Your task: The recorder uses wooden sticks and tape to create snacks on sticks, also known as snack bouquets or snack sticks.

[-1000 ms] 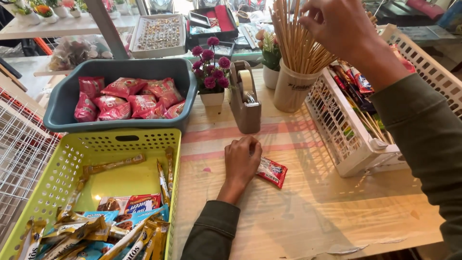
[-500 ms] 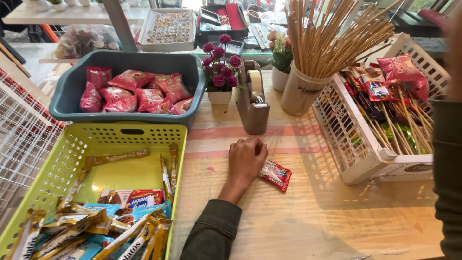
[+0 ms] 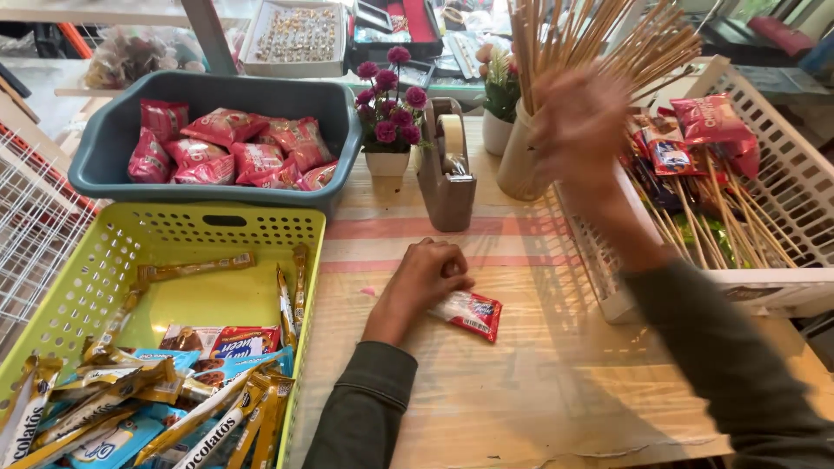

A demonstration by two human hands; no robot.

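I am watching the left hand (image 3: 427,276) resting curled on the wooden table (image 3: 539,391), its fingertips pinning one end of a small red snack packet (image 3: 471,313) that is lying flat just to its right. I am judging the packet light, crinkly and slippery, so a pinch at a sealed end should be holding best (squeezing the middle could crush what is inside). The right hand (image 3: 580,122) is blurring in front of the bundle of wooden skewers (image 3: 599,43) in their cream cup (image 3: 519,165); I cannot tell whether it is gripping any. The sticks look thin, stiff and snappable. The tape dispenser (image 3: 447,169), flower pot (image 3: 389,130) and white basket (image 3: 782,200) are crowding the space, with the green basket (image 3: 104,278) standing to the left.
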